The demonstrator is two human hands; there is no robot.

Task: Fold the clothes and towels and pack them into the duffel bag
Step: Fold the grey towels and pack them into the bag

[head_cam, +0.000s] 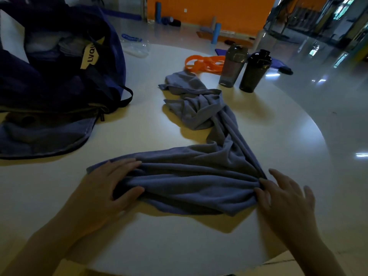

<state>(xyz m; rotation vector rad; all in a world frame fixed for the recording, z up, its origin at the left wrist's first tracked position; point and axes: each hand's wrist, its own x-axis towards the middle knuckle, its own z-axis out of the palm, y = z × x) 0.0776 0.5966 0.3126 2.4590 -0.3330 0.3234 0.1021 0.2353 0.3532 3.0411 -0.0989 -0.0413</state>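
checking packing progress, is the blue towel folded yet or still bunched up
Not folded. The blue towel lies crumpled across the table, both hands gripping its near end.

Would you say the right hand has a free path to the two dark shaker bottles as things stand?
Probably yes: the right hand grips the blue-grey towel, but only bare white table lies between it and the two dark shaker bottles.

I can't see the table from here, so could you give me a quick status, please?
Left hand and right hand both pinching the towel. Towel bunched, unfolded. Duffel bag open, far left. Nothing in the way.
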